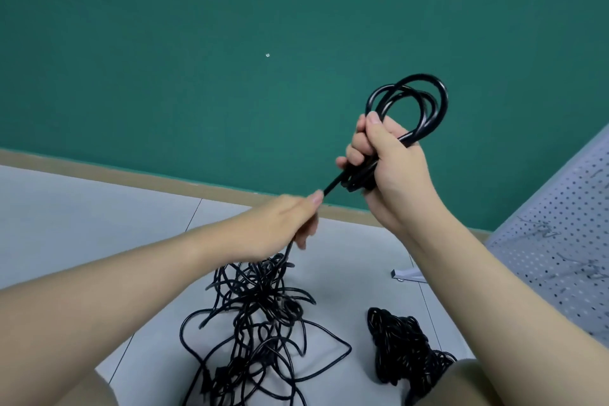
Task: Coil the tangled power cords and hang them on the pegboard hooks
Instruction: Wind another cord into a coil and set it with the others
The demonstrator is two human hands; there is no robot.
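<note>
My right hand (385,165) grips a small coil of black power cord (412,102), its loops sticking up above my fist. From the fist the same cord runs down-left to my left hand (283,224), which pinches it between thumb and fingers. Below my left hand the cord drops into a tangled pile of black cords (260,323) on the pale floor. A second, denser bundle of black cord (398,346) lies to the right of the pile. A white pegboard (560,241) with metal hooks stands at the right edge.
A green wall (230,43) with a tan baseboard (131,175) rises behind the floor tiles. A white foot of the pegboard stand (405,275) rests on the floor near the board. My knees show at the bottom corners.
</note>
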